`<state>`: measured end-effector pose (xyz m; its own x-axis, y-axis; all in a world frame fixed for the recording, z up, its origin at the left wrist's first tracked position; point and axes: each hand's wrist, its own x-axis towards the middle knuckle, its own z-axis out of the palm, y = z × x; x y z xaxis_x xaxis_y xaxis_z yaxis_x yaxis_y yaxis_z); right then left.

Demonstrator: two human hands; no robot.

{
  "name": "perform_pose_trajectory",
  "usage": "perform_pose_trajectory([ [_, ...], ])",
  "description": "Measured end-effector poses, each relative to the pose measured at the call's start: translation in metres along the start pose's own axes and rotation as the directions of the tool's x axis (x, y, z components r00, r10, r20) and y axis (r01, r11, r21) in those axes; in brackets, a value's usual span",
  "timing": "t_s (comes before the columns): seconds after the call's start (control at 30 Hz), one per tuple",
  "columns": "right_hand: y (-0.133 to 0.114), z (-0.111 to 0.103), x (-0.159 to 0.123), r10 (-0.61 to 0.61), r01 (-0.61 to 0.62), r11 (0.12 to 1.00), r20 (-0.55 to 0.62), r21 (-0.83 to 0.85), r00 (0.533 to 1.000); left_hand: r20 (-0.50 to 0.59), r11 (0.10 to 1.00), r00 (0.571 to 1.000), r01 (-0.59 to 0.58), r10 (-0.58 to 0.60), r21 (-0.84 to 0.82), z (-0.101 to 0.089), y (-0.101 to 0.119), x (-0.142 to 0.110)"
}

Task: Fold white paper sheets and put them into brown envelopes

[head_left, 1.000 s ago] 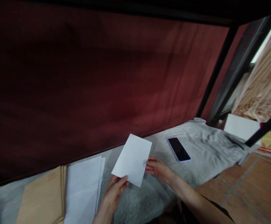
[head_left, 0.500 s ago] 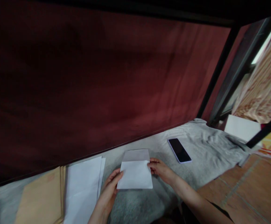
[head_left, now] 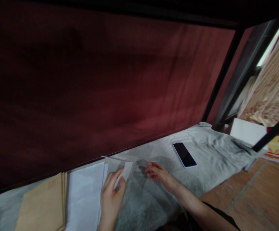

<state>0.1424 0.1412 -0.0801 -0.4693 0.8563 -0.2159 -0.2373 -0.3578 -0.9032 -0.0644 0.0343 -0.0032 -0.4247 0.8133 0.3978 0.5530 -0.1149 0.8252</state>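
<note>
Left of the smartphone, my left hand pinches a folded white paper, nearly edge-on and partly hidden by that hand. My right hand, nearer the smartphone, has loosely parted fingers, gripping nothing. Farther left, brown envelopes are cut off below.

A person's left hand grips a piece of white paper, seen nearly edge-on, while the right hand, fingers loosely curled and holding nothing, hovers to its right above a grey cloth. A dark-screened phone lies farther right. At left, white sheets rest beside brown paper covers; a dark red panel rises on the far side.
</note>
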Motion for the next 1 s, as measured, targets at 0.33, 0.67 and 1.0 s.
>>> perform_pose_trajectory([
  [0.33,-0.025,0.020,-0.023,0.022,-0.070,0.983,0.268,0.171,0.963,0.611,0.585,0.745,-0.630,0.270,0.510,0.036,0.014,-0.032],
  [0.67,-0.004,0.006,-0.007,0.033,-0.029,0.999,-0.093,0.042,0.995,0.600,0.553,0.750,-0.635,0.277,0.539,0.066,0.010,-0.058],
  [1.0,-0.019,-0.006,-0.006,-0.007,0.013,0.995,-0.059,0.096,0.998,0.689,0.620,0.699,-0.631,0.193,0.466,0.058,0.006,-0.060],
])
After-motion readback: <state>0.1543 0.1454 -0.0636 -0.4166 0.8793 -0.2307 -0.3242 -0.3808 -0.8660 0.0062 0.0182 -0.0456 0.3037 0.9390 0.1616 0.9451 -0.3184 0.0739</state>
